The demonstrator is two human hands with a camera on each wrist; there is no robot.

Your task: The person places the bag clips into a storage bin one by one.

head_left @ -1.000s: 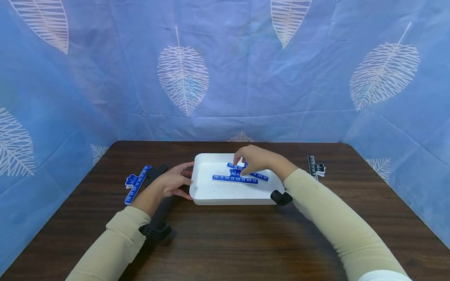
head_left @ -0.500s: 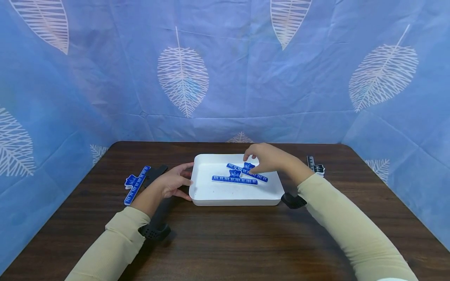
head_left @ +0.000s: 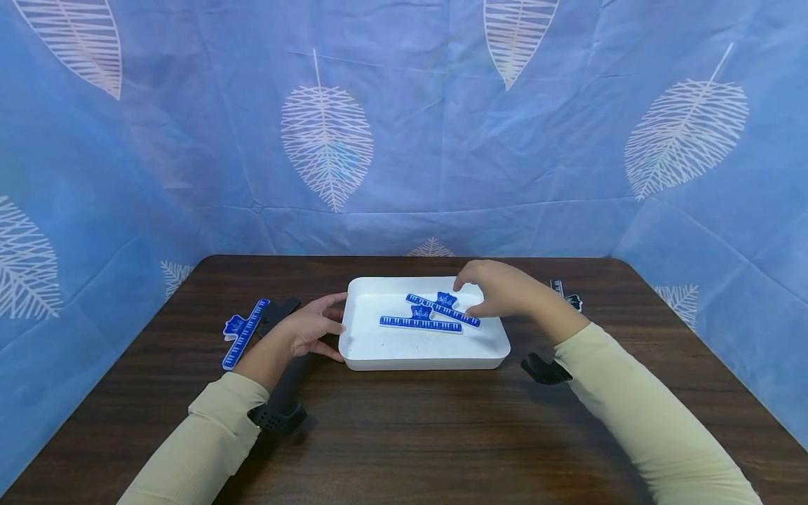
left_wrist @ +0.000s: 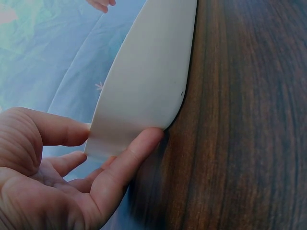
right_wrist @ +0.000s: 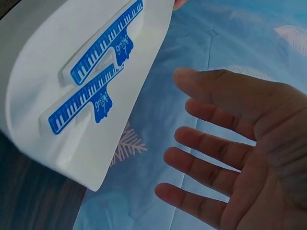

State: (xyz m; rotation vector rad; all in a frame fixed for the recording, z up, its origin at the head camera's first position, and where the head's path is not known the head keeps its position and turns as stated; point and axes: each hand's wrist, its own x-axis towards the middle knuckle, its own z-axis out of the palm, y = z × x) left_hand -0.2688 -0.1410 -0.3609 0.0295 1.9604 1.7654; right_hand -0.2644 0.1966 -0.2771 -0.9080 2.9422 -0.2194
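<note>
A white rectangular tray (head_left: 379, 351) rests on the table with two blue piano-key clips lying in it. The front clip (head_left: 421, 324) lies level across the tray, and the rear clip (head_left: 454, 313) slants, its right end near the front one. My left hand (head_left: 309, 327) touches the tray's left end with fairly straight fingers; in the left wrist view its fingertips and thumb meet the tray's wall. Over the tray's right part hovers my right hand (head_left: 505, 289), holding nothing. The right wrist view shows its fingers spread apart, away from both clips (right_wrist: 100, 48).
Left of the tray another blue piano-key clip (head_left: 246, 335) lies on the dark wooden table (head_left: 404, 435), beside a black object (head_left: 278, 313) partly behind my left hand. A black-and-white clip (head_left: 573, 301) lies at the right, partly hidden by my right arm.
My right hand has let go of the rear clip, which stays in the tray, and has drawn back to the right. My left hand has kept its place at the tray.
</note>
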